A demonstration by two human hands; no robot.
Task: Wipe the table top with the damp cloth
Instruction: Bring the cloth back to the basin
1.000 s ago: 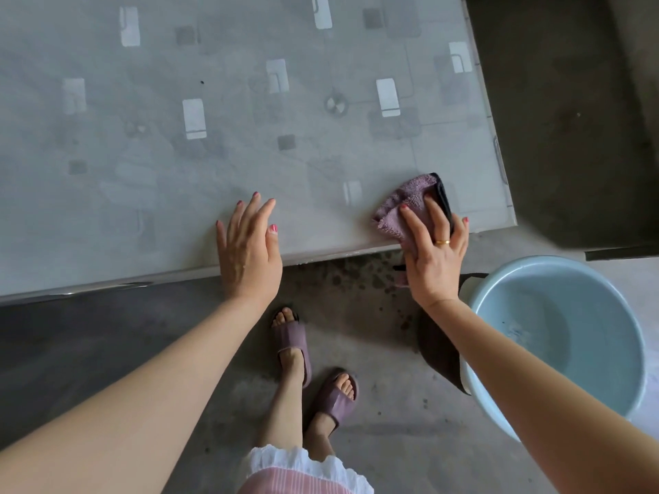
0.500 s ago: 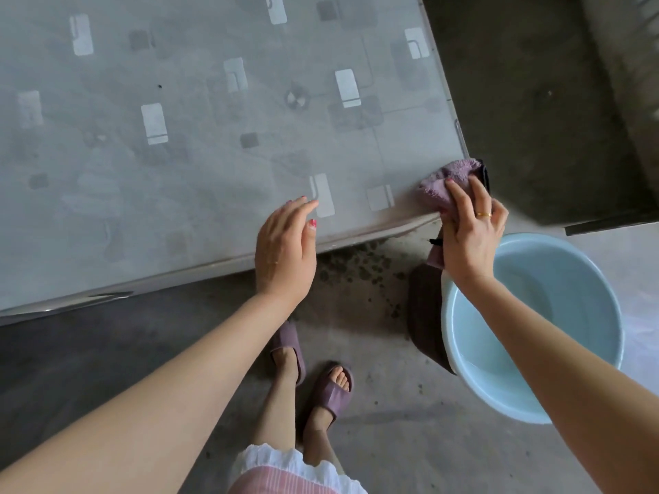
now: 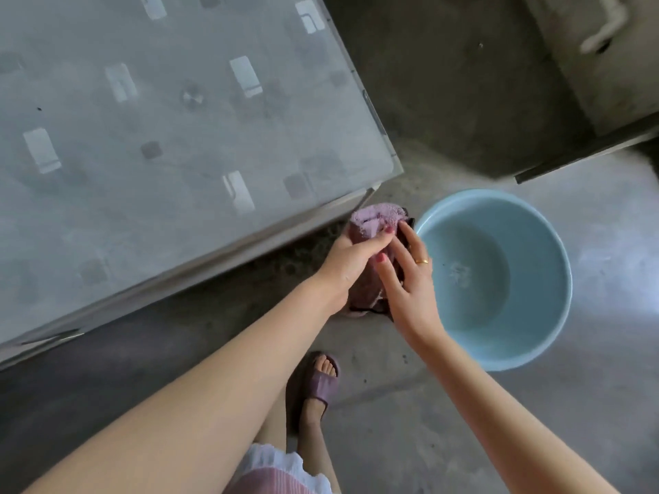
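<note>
Off the near corner of the tabletop (image 3: pixel 178 137), above the floor (image 3: pixel 410 404): left hand (image 3: pixel 351 260) curled around the purple cloth (image 3: pixel 374 217), fingers and thumb closed on its upper fold. Right hand (image 3: pixel 410 279) just beside it, fingers stretched fairly straight and laid against the cloth's right side, a gold ring (image 3: pixel 422 261) on one finger. Cloth bunched between both hands, clear of the tabletop, its lower end hanging below the left palm with a dark edge showing. Immediately right of the right hand, a pale blue basin (image 3: pixel 549 315) on the floor, a little water at its bottom. Up and left of the left hand, grey patterned tabletop, its corner close to the cloth. Below both forearms, one foot in a purple sandal (image 3: pixel 321 383) on the floor.
</note>
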